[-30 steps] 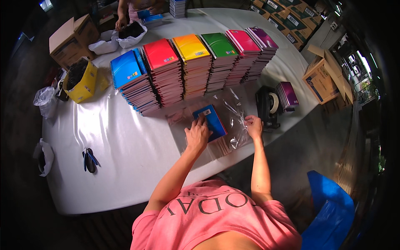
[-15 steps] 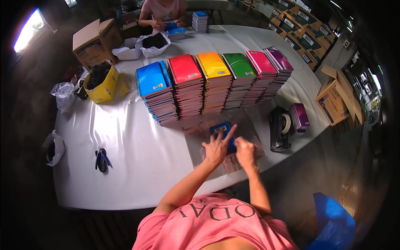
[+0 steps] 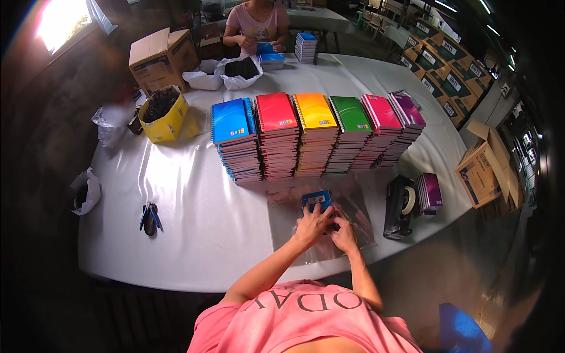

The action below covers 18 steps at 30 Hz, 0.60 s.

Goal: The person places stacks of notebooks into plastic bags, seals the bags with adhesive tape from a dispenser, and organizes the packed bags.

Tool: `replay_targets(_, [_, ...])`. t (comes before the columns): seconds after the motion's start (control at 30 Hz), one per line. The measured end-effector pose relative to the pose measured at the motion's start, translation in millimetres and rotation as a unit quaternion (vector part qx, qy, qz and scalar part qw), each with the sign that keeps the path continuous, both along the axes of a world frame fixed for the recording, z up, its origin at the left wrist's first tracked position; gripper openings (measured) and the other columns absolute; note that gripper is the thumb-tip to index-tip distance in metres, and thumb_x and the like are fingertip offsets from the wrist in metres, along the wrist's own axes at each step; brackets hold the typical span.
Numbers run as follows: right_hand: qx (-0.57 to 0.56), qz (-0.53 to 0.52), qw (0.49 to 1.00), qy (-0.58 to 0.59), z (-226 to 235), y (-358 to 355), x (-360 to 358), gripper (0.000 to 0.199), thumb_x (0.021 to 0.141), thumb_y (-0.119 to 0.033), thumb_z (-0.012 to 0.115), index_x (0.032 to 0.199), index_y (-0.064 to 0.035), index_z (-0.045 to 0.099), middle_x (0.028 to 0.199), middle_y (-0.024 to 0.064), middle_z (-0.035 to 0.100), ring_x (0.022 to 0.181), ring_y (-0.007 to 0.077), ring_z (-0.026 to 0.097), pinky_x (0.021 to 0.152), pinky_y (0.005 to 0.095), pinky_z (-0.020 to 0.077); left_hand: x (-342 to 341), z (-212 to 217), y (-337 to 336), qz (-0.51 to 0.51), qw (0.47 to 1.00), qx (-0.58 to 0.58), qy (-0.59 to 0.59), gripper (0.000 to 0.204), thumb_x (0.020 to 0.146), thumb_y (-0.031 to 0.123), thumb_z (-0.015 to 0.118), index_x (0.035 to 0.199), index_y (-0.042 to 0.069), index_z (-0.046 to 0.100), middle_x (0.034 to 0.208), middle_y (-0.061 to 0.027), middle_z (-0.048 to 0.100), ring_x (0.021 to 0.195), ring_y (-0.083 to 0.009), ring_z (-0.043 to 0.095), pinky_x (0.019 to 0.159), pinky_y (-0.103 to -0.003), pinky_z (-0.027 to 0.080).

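Note:
A small blue notebook [image 3: 318,197] lies before me on a spread of clear plastic bags [image 3: 358,200], with a pale label on its upper face. Over its near part my left hand [image 3: 312,226] is closed, fingers bent onto the cover. My right hand [image 3: 344,236] meets it at the notebook's lower right edge, fingers curled in. Both hands hide the near half of the notebook. Just beyond stand tall stacks of spiral notebooks: blue [image 3: 230,120], red [image 3: 276,112], yellow [image 3: 316,110], green [image 3: 352,115], pink [image 3: 381,113] and purple [image 3: 407,110].
To the right are a black tape dispenser [image 3: 398,206] and a short purple notebook stack [image 3: 430,193]. Pliers [image 3: 150,220] lie at left, below a yellow container [image 3: 170,122]. Across the table [image 3: 194,235] a person [image 3: 259,26] handles blue notebooks. An open carton [image 3: 479,179] stands at right.
My left hand's spread fingers have bent and drawn together over the notebook. The right hand has come in from the side to its lower edge. The whole view has shifted slightly.

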State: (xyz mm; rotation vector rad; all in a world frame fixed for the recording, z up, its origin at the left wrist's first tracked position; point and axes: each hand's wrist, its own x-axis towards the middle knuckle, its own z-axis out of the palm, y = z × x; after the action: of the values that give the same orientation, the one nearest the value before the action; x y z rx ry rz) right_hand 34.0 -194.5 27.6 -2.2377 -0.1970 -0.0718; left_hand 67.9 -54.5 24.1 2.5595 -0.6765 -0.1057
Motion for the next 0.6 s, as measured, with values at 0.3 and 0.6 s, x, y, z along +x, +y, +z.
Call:
replay_targets(0.3, [0.516,-0.047,0.822,0.236,5,-31,20,0.051,0.086,-0.022,0.064,0.129,-0.0024,0.045,0.123,0.0082,0.054,0.121,0.0207,0.044,0.105,0.0335,0.0299,-3,6,13,0.002,0.998,-0.039,-0.043,0.049,0.069,0.002,0.068,0.116,0.007,0.053,0.112,-0.0103,0.052,0.113,-0.0339,0.047,0.095,-0.044,0.039])
replay_targets(0.6, [0.374,0.026,0.907,0.193,-25,-39,144,0.063,0.073,-0.004,0.074,0.129,-0.0081,0.047,0.108,0.0083,0.062,0.100,0.0159,0.057,0.085,0.0287,0.0452,-1,13,10,0.001,0.998,-0.064,-0.019,0.049,0.067,-0.001,0.066,0.113,0.009,0.054,0.110,-0.0086,0.052,0.113,-0.0327,0.047,0.093,-0.040,0.043])
